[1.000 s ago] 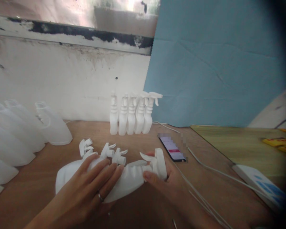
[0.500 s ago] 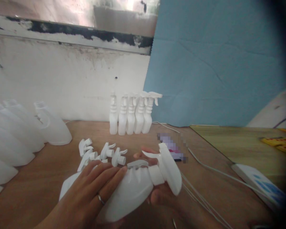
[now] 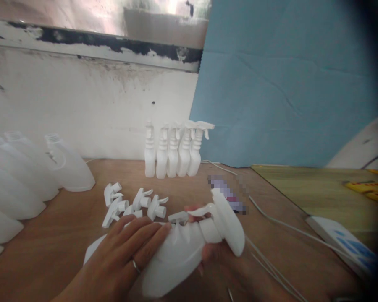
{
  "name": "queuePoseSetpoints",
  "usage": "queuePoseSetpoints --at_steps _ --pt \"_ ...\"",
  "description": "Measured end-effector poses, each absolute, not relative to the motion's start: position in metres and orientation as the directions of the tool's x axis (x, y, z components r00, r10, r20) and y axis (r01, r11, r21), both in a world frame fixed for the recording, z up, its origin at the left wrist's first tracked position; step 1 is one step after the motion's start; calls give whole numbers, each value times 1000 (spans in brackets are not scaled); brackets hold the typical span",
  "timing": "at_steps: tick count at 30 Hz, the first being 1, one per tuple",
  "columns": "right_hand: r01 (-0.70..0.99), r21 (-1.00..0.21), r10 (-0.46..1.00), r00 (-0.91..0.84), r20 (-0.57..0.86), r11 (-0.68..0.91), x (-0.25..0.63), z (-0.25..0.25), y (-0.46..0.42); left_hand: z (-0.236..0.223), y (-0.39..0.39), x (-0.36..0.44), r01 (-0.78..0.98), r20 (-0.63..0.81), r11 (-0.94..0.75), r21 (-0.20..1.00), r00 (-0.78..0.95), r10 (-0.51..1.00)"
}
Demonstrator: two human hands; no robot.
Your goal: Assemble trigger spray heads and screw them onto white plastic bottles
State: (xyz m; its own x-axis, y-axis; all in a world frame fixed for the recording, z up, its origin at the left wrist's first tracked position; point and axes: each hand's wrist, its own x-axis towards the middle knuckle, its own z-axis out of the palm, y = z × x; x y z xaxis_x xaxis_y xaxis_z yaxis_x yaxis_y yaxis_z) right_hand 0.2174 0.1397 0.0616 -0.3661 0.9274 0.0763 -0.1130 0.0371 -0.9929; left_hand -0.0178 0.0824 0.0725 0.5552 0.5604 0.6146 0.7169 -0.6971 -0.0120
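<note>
A white spray bottle (image 3: 176, 256) lies on its side low in the view, its trigger sprayer head (image 3: 228, 222) at the neck pointing right. Over its body my left hand (image 3: 122, 251) is wrapped, a ring on one finger. My right hand (image 3: 222, 260) is closed round the neck and collar from behind and below, with most of its fingers hidden by the bottle. Just beyond my left hand, several loose trigger sprayer heads (image 3: 157, 206) lie on the brown table (image 3: 119, 170).
Several finished spray bottles (image 3: 173, 155) stand in a row by the wall. Open-necked bottles (image 3: 71, 167) are grouped at the left. A blurred-out phone-like object (image 3: 225, 195), white cables (image 3: 280, 222) and a white and blue box (image 3: 343, 243) lie to the right. Blue cloth (image 3: 271, 84) hangs behind.
The bottle has shifted slightly to the right, along with both hands. My right fingers have moved round the neck. The things on the table have stayed put.
</note>
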Motion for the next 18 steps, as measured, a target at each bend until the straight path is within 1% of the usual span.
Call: queuePoseSetpoints --at_steps 2,4,6,9,11,13,15,17,18 --pt "-246 -969 925 -372 84 -11 222 69 139 80 83 -21 751 583 -661 11 532 614" --pt "-257 -966 932 -339 127 38 228 79 140 86 83 -27 803 550 -593 67 466 693" --pt "-237 -967 927 -335 171 92 234 88 143 87 84 -33 822 512 -546 160 404 758" --pt "-214 -963 909 -346 231 163 240 92 145 81 90 -44 764 449 -501 406 310 838" --pt "-181 -967 907 -350 233 178 245 87 143 75 99 -53 679 430 -434 592 190 883" --pt "-76 -977 920 -330 212 197 253 76 141 72 115 -62 534 401 -349 770 20 916" --pt "128 -953 938 -252 237 275 264 60 138 72 136 -71 342 351 -290 894 -133 927" --pt "367 -864 936 -203 288 345 276 43 137 73 160 -80 236 327 -270 934 -251 911" --pt "453 -809 927 -206 314 375 282 36 138 73 172 -84 234 326 -261 937 -305 895"
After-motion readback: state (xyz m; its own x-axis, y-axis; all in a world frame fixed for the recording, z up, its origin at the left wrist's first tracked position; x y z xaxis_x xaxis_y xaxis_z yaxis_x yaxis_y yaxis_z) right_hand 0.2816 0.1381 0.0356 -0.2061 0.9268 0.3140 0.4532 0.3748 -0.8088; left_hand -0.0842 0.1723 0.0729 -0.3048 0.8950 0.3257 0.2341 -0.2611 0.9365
